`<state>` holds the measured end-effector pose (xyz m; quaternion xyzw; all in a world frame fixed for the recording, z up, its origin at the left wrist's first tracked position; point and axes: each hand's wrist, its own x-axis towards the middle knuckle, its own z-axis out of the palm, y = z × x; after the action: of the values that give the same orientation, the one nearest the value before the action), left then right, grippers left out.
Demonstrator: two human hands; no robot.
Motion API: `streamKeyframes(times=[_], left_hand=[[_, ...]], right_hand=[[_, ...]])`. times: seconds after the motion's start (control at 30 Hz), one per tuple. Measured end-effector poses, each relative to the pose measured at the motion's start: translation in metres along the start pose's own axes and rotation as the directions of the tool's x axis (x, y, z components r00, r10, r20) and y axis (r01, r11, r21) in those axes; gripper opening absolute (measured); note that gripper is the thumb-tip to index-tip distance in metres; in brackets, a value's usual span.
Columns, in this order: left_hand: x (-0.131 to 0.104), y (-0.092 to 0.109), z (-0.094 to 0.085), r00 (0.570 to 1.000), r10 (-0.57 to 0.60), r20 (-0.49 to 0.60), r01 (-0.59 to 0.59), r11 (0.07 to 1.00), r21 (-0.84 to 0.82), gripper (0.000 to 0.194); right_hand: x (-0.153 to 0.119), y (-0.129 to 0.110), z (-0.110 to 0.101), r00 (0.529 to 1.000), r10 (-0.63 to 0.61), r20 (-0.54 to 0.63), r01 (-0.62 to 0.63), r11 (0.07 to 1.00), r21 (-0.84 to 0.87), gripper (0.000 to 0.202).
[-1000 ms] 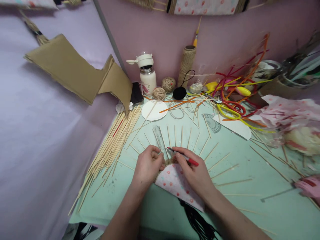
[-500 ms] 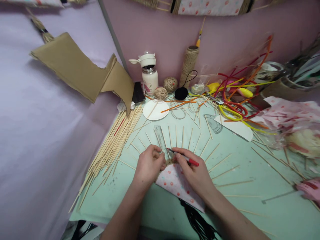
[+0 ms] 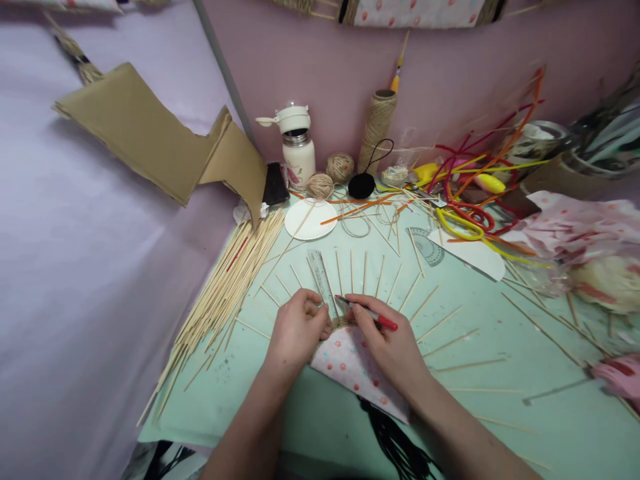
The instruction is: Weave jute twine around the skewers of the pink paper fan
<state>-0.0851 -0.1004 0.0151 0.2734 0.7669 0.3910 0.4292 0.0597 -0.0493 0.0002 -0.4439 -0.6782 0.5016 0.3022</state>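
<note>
A half-round piece covered in pink dotted fabric (image 3: 345, 367) lies on the table, with thin wooden sticks (image 3: 365, 272) fanning out from its curved edge. A clear ruler (image 3: 320, 277) stands along one of the sticks, its lower end at the twine-wrapped rim. My left hand (image 3: 300, 325) is closed, thumb and fingers pinching the ruler's lower end. In my right hand (image 3: 383, 340) is a red marker (image 3: 384, 321), its tip touching or just beside a stick near the ruler. Below the fabric piece hangs a black tassel (image 3: 395, 440).
Many loose sticks (image 3: 225, 293) are piled at the left, beneath a folded cardboard piece (image 3: 145, 133). Along the back stand a white bottle (image 3: 300, 160), twine balls (image 3: 340, 168) and a twine spool (image 3: 379, 127). Colored pipe cleaners (image 3: 470, 223) and a protractor (image 3: 425, 247) lie at right.
The marker tip has shifted very slightly along the stick. Both hands, the ruler and the fabric piece stay almost where they were; the view has moved a little.
</note>
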Motion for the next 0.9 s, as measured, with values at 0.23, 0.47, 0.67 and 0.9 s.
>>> streamKeyframes(times=[0.23,0.47,0.67,0.9], left_hand=[[-0.0007,0.0003,-0.0004,1.000,0.006,0.013,-0.007,0.999,0.053,0.007],[-0.0001,0.0005,-0.0002,1.000,0.014,0.013,-0.014,0.998,0.056,0.008],[0.0011,0.0009,0.0005,1.000,-0.005,0.015,0.004,0.999,0.035,0.008],[0.0016,-0.0008,0.0004,1.000,0.007,0.020,-0.008,0.999,0.043,0.009]], right_hand=[[-0.0010,0.0012,0.0000,0.999,0.002,0.034,-0.002,1.000,0.005,0.026],[-0.0010,0.0011,0.0002,1.000,0.026,0.016,-0.026,1.000,0.011,0.029],[-0.0003,0.0025,0.0008,0.999,0.016,0.027,-0.017,1.000,0.014,0.028],[-0.0011,0.0006,-0.0001,0.999,0.002,0.032,-0.002,1.000,-0.007,0.028]])
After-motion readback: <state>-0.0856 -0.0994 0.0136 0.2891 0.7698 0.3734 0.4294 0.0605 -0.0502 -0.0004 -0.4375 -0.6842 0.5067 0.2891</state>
